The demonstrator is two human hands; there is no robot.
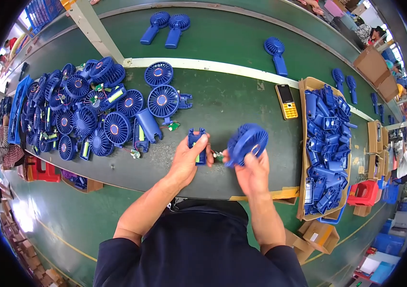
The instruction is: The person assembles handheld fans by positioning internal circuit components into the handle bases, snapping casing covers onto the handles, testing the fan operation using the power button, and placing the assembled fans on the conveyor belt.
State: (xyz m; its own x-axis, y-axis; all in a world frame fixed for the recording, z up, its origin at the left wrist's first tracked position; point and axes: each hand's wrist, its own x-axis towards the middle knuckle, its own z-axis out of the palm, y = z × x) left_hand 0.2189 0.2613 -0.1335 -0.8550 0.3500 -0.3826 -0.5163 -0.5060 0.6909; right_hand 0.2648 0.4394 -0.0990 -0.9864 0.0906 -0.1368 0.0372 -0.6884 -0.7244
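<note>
A round, ribbed blue plastic fan head (pixel 247 142), held in the right hand (pixel 252 174) above the scuffed green bench (pixel 232 98) near me; the left hand (pixel 185 157) grips a boxy blue handle (pixel 195 136). Between them, blurred, perhaps a circuit board (pixel 218 156). Slatted fans (pixel 117 129) heap leftward; rightward, a cardboard box (pixel 302 167) of curved shells (pixel 330 143).

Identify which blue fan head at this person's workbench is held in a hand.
The fan head in the right hand; the others lie unheld, further left.
</note>
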